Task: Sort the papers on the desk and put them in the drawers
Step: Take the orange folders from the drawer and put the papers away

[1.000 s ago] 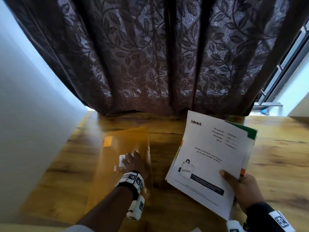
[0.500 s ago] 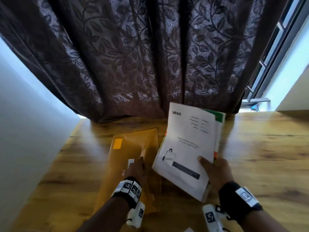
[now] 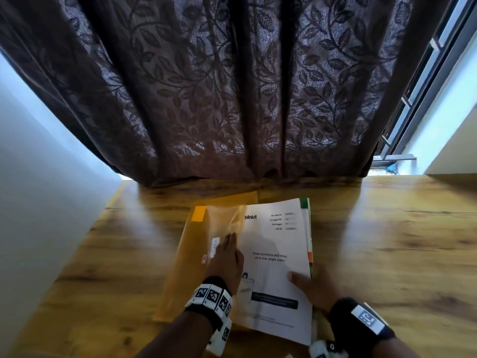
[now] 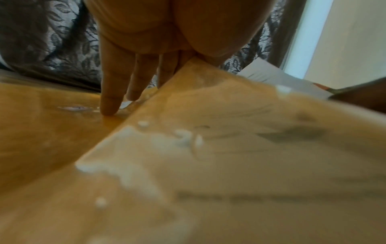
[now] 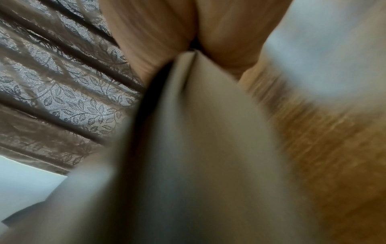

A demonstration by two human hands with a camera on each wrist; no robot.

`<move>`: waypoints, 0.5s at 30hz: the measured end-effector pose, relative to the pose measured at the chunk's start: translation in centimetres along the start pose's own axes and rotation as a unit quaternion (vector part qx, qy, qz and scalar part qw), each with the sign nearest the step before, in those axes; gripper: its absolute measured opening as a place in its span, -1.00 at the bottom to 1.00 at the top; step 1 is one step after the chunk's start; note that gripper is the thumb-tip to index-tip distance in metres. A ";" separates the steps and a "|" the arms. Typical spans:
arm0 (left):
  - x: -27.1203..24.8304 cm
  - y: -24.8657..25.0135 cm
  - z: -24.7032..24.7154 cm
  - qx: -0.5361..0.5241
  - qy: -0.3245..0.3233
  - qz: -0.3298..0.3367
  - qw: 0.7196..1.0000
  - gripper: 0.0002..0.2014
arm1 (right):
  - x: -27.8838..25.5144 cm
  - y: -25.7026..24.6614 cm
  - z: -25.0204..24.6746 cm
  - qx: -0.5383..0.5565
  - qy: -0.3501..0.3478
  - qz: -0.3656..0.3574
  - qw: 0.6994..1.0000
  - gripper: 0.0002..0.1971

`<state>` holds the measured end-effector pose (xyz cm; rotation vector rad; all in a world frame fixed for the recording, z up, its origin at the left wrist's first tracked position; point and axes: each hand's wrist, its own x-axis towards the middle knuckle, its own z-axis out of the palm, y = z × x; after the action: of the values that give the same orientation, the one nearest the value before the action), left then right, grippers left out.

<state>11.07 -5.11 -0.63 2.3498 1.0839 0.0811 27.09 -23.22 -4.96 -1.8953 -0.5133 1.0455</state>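
Pinching the right edge of the white printed papers [image 3: 276, 264] with thumb on top, your right hand [image 3: 313, 289] holds them partly inside the translucent yellow folder [image 3: 185, 257], whose cover your left hand [image 3: 227, 259] lifts; the left fingers [image 4: 110, 92] reach straight down, their tips on the folder. Bare wooden desk [image 3: 387, 241] lies open to both sides, and the curtain [image 3: 232, 86] hangs just beyond the folder's far edge. Your right wrist view is smeared, so the fingers under the papers cannot be made out.
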 end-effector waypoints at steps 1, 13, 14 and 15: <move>-0.3 0.5 0.0 0.001 -0.005 0.014 1.000 -0.46 | 0.0 -0.3 0.1 0.001 -0.002 -0.001 1.000 -0.74; -1.6 5.8 1.6 0.049 -0.093 0.087 0.991 -0.43 | 1.2 -5.4 4.3 -0.104 -0.040 -0.097 0.989 -0.83; -1.5 5.7 1.5 0.050 -0.093 0.087 0.991 -0.43 | 1.1 -5.3 4.1 -0.086 -0.040 -0.091 0.991 -0.85; -1.5 5.7 1.3 0.052 -0.095 0.087 0.990 -0.43 | 1.0 -5.1 3.9 -0.063 -0.032 -0.080 0.994 -0.88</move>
<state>14.34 -9.73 1.33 2.4834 0.8095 -0.1365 24.74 -17.92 -2.06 -1.9000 -0.7721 0.9901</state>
